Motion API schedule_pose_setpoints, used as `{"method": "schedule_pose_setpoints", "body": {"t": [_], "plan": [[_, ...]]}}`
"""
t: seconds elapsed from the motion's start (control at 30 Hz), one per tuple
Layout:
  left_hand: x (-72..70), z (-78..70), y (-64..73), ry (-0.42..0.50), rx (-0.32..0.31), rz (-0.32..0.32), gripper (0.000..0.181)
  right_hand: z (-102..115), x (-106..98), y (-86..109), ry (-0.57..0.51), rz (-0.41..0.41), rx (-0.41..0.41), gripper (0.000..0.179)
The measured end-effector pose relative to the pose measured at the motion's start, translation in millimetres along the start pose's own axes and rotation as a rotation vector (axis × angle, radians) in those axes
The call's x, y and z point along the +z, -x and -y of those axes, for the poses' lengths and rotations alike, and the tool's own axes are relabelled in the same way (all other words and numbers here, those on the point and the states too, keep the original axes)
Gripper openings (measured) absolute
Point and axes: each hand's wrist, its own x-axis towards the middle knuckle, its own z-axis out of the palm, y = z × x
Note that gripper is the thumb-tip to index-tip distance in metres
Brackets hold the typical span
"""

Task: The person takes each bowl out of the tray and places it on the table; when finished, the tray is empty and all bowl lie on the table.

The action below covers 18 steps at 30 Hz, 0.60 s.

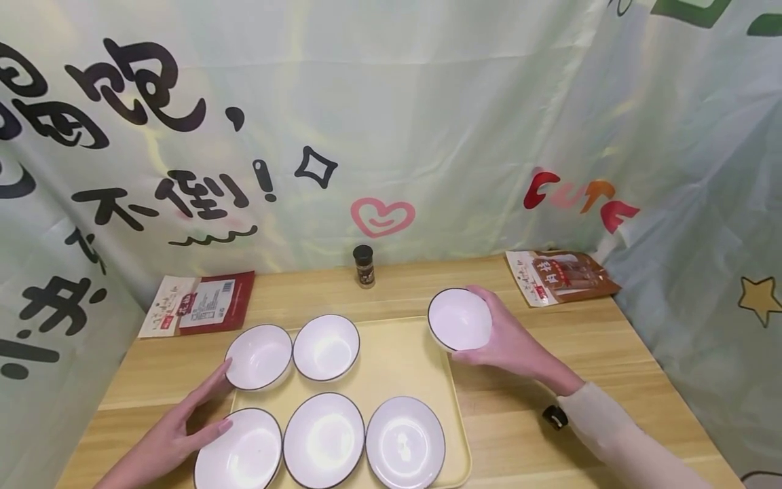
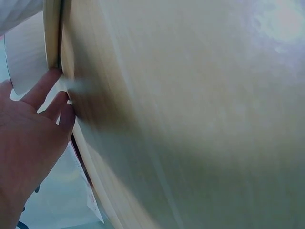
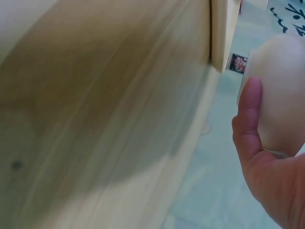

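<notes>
My right hand (image 1: 510, 343) grips a white dark-rimmed bowl (image 1: 459, 319) at the far right corner of the yellow tray (image 1: 400, 360). In the right wrist view, that bowl (image 3: 281, 95) looks raised off the tabletop, with a finger or thumb along its outer wall. At the tray's left side, my left hand (image 1: 174, 431) is spread, its fingertips by the far left bowl (image 1: 259, 356) and its thumb at the rim of the near left bowl (image 1: 239, 449). Further bowls on the tray are one at the back (image 1: 326, 348), one front middle (image 1: 324, 441) and one front right (image 1: 406, 443).
A dark-capped spice jar (image 1: 364, 266) stands behind the tray. A red and white packet (image 1: 198, 304) lies at the table's back left, a brown packet (image 1: 559, 277) at the back right. Printed curtains (image 1: 464, 136) enclose the wooden table (image 1: 550, 435).
</notes>
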Motion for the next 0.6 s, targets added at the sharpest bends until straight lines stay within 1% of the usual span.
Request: {"method": "schedule_pose_setpoints", "body": {"t": [0.2,0.43,0.6], "plan": [[1.2,0.4,0.7,0.008,-0.015,-0.002,0.09,-10,-4,2.3,0.022,-0.012,0.018,0.126],[1.7,-0.3,0.3,0.006,-0.008,-0.009,0.091,-20,-6,3.3,0.035,-0.021,0.036,0.128],[2.1,0.5,0.7,-0.005,0.004,-0.018,0.091,-24,-6,3.8,0.063,-0.026,0.029,0.128]]}}
